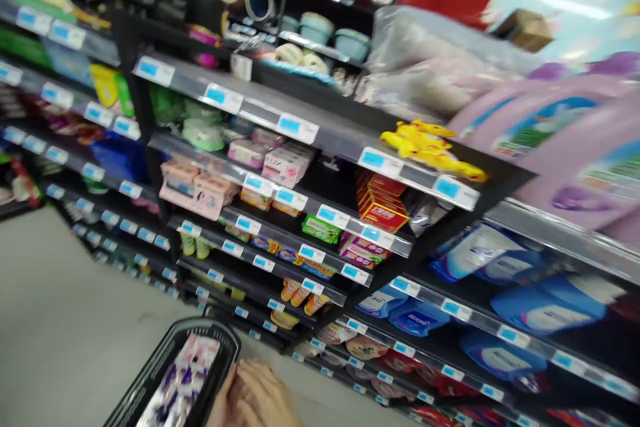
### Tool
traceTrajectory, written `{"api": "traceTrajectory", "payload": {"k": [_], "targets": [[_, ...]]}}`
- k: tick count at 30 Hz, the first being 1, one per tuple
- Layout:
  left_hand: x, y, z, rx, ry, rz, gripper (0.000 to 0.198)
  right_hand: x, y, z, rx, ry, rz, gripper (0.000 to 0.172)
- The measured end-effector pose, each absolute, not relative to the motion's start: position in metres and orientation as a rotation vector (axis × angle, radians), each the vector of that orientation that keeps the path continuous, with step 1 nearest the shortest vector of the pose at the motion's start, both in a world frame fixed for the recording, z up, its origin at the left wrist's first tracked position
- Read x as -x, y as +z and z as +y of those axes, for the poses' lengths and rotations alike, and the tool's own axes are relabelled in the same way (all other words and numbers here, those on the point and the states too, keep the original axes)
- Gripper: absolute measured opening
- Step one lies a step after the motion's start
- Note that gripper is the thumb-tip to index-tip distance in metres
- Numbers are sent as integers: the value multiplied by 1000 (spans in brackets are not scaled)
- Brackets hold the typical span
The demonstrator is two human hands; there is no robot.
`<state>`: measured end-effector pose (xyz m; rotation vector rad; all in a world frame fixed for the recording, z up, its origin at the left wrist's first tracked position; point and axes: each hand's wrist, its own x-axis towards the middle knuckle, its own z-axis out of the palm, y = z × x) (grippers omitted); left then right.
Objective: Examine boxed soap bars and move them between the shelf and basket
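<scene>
Hands [263, 391], partly curled at the bottom centre, grip undeterminable, we find beside an oblong black plastic basket [229, 345], lower left, judging this a carrying step whose next move calls for steadiness.

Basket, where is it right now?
Head view, bottom edge, left of centre: the black basket shows against the grey floor, with the hands close by its right rim.

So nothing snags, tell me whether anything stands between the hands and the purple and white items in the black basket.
The basket's side rim does: the hands are beside it, outside, while the items lie within. Nothing visible covers them.
</scene>
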<state>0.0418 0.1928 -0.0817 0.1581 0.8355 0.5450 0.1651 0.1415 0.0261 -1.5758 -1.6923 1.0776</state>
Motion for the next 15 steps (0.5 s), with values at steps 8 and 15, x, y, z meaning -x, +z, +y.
{"api": "traceTrajectory", "payload": {"k": [8,15], "targets": [[-32,-79,165,108,573,907,47,-162,-55,79,1695,1279,-1763,53],[-37,-101,156,69,625,958,28,-196,-94,70,2003,1534,-1770,54]]}}
